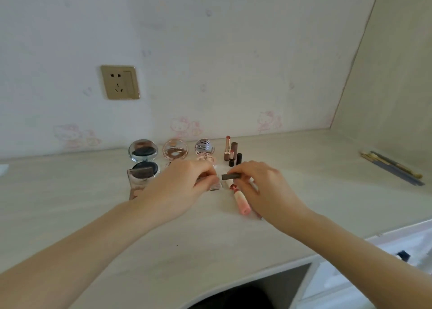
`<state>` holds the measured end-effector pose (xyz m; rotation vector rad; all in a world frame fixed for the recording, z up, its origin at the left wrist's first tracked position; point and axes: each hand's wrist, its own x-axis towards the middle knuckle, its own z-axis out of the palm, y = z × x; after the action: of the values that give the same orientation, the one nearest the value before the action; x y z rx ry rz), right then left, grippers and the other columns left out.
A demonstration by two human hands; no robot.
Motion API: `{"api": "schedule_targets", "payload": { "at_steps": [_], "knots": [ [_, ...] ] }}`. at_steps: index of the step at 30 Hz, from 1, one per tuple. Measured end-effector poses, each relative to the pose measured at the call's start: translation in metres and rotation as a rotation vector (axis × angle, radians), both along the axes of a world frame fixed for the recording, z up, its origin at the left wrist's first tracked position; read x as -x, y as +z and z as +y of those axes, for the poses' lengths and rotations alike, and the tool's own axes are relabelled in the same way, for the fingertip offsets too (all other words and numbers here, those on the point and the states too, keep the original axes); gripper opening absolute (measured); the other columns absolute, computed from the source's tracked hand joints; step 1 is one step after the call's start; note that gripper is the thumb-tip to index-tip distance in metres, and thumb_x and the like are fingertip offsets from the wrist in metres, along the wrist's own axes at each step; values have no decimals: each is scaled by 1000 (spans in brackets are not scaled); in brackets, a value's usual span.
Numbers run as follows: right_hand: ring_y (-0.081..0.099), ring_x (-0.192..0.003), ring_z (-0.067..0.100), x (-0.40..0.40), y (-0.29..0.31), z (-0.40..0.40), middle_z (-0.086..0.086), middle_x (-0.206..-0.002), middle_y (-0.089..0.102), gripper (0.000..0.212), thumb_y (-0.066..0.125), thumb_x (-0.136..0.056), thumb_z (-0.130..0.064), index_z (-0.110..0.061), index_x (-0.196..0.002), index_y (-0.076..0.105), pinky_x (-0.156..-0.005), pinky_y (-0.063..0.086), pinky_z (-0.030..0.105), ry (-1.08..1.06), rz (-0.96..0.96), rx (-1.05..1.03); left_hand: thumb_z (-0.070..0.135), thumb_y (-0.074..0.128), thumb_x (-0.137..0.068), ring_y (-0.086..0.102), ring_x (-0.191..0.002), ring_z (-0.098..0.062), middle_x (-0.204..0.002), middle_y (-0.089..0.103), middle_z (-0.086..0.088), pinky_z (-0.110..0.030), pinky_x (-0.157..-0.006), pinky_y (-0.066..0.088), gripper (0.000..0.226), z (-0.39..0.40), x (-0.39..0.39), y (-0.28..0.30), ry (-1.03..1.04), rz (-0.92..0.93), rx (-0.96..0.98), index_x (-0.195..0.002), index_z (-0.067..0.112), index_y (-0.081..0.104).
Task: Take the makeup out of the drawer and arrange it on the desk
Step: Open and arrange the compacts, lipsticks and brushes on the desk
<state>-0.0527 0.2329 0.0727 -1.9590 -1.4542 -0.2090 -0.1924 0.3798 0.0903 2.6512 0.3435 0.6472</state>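
Three round compacts stand open at the back of the bench (304, 168): a dark one (142, 150), a clear pink one (175, 151), a striped one (204, 147). Beside them stand the lipsticks (230, 150), one uncapped. A drawer (397, 257) at lower right is cut off; contents unclear. A flat palette (136, 182) is partly hidden by the left hand (180, 187). Left grip: fingers curled on a small ribbed piece (215, 187), identity unclear. Right hand (264, 187) pinches a dark tube (230, 176) above a pink lip-gloss tube (242, 202) lying on the bench. Pencils (392, 167) lie far right.
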Motion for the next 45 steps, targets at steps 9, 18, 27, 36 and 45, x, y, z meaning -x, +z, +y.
{"api": "schedule_targets", "payload": {
  "at_steps": [9, 18, 27, 36, 45],
  "knots": [
    [54, -88, -4, 51, -35, 33, -18, -91, 64, 19, 57, -94, -21, -28, -108, 68, -78, 37, 9, 99, 107, -40, 34, 70, -82, 50, -69, 2, -90, 58, 19, -25, -57, 44, 17, 11, 54, -16, 130, -30, -244, -94, 30, 59],
    [43, -84, -8, 60, -53, 39, -10, -89, 68, 14, 62, -92, -15, -19, -101, 72, -84, 23, -2, 55, 43, -64, 24, 49, -90, 61, -59, -20, -66, 60, 2, -29, -43, 47, 24, 17, 55, -51, 71, -96, -616, -77, 14, 67],
    [46, -86, 10, 67, -56, 37, 2, -84, 69, 13, 63, -87, -9, -7, -93, 73, -79, 37, 18, 134, -172, -178, 50, 26, -95, 54, -44, -30, -58, 59, 2, -32, -36, 42, 44, 17, 63, -57, 77, 45, -536, -82, 19, 54],
    [51, -84, 20, 65, -61, 35, -4, -85, 69, 16, 60, -91, -13, -10, -99, 73, -76, 43, 29, 168, -231, -214, 71, -2, -79, 38, -59, -20, -64, 53, 4, -34, -51, 33, 51, 27, 63, -65, 114, 157, -403, -75, 29, 27],
    [50, -88, 12, 62, -60, 31, -8, -87, 68, 17, 66, -88, -15, -15, -102, 73, -87, 28, 8, 151, -196, -217, 82, 12, -73, 40, -56, -15, -55, 39, 11, -31, -50, 37, 55, 27, 65, -56, 122, 210, -384, -70, 30, 28]
  ]
}}
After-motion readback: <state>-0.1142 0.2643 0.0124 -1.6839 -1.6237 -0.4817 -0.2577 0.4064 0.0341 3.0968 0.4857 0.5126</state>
